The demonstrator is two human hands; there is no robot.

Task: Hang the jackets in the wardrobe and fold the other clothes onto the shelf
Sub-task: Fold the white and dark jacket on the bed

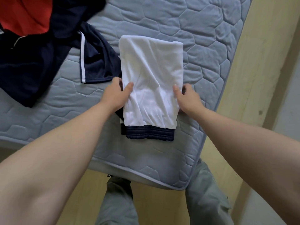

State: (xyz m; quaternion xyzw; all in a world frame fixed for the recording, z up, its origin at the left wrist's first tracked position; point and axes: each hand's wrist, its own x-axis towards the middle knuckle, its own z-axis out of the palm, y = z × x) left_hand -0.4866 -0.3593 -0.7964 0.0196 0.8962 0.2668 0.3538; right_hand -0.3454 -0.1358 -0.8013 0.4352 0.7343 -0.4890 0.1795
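Folded white shorts on mattress near its corner; left hand and right hand pinch the side edges. Lifted so, fold could sag open or drag navy garment just beside.

Soft, even, fairly bright light: your view shows faint shadows on the mattress, near-glare on the white cloth, slight blur at the right hand, and wide-angle stretching of your forearms at the edges.

Shorts: white, folded, navy waistband, on mattress
Left hand: grips left edge
Right hand: grips right edge
Pile: navy, red
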